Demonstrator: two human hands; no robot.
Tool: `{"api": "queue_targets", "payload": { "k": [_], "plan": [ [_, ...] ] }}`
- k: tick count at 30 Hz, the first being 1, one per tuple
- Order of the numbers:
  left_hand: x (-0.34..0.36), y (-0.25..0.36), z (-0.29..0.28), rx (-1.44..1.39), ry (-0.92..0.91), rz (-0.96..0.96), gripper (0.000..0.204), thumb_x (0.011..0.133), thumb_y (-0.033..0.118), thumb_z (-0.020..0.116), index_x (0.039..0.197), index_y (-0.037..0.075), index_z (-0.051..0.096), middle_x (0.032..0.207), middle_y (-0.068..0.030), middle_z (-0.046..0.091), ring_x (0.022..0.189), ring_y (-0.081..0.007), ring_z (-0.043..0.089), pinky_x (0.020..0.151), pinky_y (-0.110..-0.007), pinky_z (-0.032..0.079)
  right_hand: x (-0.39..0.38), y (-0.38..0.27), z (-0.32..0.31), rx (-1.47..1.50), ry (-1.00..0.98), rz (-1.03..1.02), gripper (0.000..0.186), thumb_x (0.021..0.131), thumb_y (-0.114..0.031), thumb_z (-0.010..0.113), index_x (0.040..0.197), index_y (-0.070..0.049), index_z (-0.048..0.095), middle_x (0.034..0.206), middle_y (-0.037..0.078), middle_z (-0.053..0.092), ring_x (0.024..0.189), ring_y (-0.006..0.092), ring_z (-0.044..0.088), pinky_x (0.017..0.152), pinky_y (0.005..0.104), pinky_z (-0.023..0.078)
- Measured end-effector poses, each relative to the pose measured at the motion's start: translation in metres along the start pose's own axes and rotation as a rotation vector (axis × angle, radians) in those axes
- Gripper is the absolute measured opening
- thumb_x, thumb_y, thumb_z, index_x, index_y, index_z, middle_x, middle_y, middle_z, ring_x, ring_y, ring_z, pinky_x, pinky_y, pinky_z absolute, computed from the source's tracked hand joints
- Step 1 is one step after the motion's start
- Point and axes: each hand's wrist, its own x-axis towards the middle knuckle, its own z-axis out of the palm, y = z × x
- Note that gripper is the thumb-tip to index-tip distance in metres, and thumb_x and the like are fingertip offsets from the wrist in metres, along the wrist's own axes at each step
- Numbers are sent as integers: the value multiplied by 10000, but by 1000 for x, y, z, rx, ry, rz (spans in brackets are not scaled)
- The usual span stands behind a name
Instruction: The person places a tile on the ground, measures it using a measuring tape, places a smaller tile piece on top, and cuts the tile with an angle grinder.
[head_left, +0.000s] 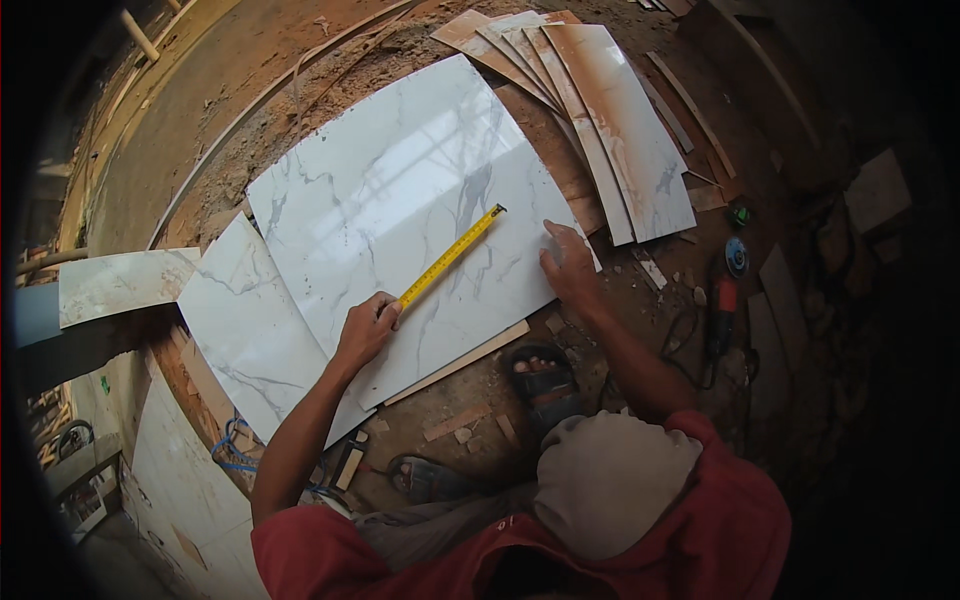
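Note:
A large white marble-patterned tile (pixel 380 160) lies in front of me, overlapping another white tile (pixel 235 290) at its left. A yellow tape measure blade (pixel 447 255) stretches diagonally over the large tile, its metal end tip toward the upper right. My left hand (pixel 368 325) grips the tape at its lower-left end, the case mostly hidden by my fingers. My right hand (pixel 568 262) is at the tile's right edge, fingers apart and slightly curved, with nothing visible in them; whether they touch the surface I cannot tell.
Overlapping stained tiles (pixel 640 150) lie at upper right. A red angle grinder (pixel 722 320) with a blue disc and cord lies right. A tile offcut (pixel 125 285) sticks out left. My sandalled foot (pixel 540 380) is below the large tile, among debris. Blue cord (pixel 235 445) lies lower left.

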Motion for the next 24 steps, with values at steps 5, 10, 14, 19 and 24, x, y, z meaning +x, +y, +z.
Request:
{"api": "queue_targets", "payload": {
  "k": [5,10,14,19,24],
  "plan": [
    [-8,6,24,108,-116,23,323,957,324,526,991,30,655,703,-53,638,620,-165,559,624,-331,450,-13,-11,16,316,-71,47,398,805,-15,624,1200,25,595,1065,213,620,988,360,606,885,412,498],
    [-15,-11,25,70,-95,29,335,957,331,536,992,21,657,710,-40,636,629,-142,545,621,-318,439,-22,0,19,212,-73,-92,282,823,6,606,1103,25,630,1008,200,628,952,353,621,838,409,513],
    [-18,-16,30,38,-169,61,343,958,329,539,996,7,652,711,-41,635,648,-128,549,645,-299,445,-18,3,18,225,-69,-62,167,843,5,597,1002,15,647,927,189,635,884,359,635,795,419,519],
    [-16,-16,29,-18,-156,10,328,960,314,552,1029,7,644,727,-47,628,642,-126,552,634,-303,460,-13,3,16,201,-43,-79,146,844,0,602,982,8,649,904,182,635,864,358,636,778,421,515],
    [-25,-34,1,34,-44,8,352,942,325,549,1063,7,643,768,-120,654,687,-196,597,678,-333,471,-22,4,2,210,-123,-121,169,837,-11,613,1001,1,652,955,182,642,919,346,626,834,417,502]
  ]
}}
